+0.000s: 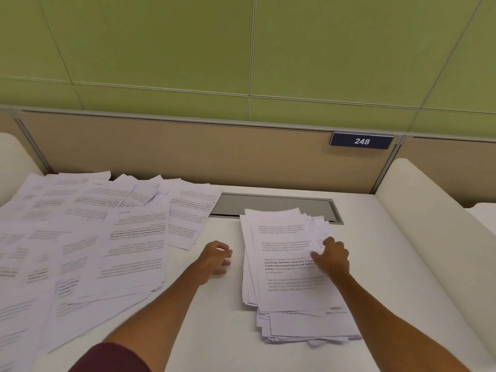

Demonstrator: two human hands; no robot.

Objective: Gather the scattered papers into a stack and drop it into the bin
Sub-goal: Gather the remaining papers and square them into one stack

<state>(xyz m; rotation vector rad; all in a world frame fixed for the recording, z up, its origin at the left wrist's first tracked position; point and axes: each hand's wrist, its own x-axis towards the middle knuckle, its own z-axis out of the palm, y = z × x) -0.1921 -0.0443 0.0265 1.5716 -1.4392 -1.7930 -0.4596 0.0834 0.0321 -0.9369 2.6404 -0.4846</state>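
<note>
A loose stack of printed white papers (290, 269) lies on the white desk (214, 318), right of centre. My right hand (334, 257) rests flat on the stack's right side, fingers spread on the top sheet. My left hand (217, 257) hovers over bare desk just left of the stack, fingers apart, holding nothing. Many scattered printed sheets (88, 237) overlap across the left half of the desk, up to the back panel. No bin is in view.
A grey cable hatch (271, 205) is set into the desk behind the stack. A beige partition with a blue sign "248" (361, 141) closes the back. White curved side dividers (429, 224) bound the desk on the right and far left.
</note>
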